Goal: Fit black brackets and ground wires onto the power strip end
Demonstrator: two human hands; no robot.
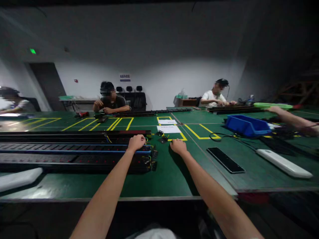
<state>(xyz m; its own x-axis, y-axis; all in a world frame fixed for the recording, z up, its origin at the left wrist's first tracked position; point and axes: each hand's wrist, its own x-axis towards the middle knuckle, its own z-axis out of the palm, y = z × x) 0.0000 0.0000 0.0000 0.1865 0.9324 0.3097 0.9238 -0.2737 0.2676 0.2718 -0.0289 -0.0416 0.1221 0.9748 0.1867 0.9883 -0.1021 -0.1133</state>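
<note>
Long black strips with red dots and loose wires lie side by side on the left of the green table. Over their right ends is my left hand, its fingers curled together near thin wires; whatever it pinches is too small to make out. To the right, my right hand rests low at the table top with its fingers curled in, and anything under them is hidden. Small black end pieces lie between my hands, nearer the right one. More dark end pieces hang at the strips' wired ends.
A blue bin, a phone and a white power bank are at right, with dark cables. Paper sheets and yellow tape lie ahead. Another person's arm reaches in at right. Co-workers sit across the table.
</note>
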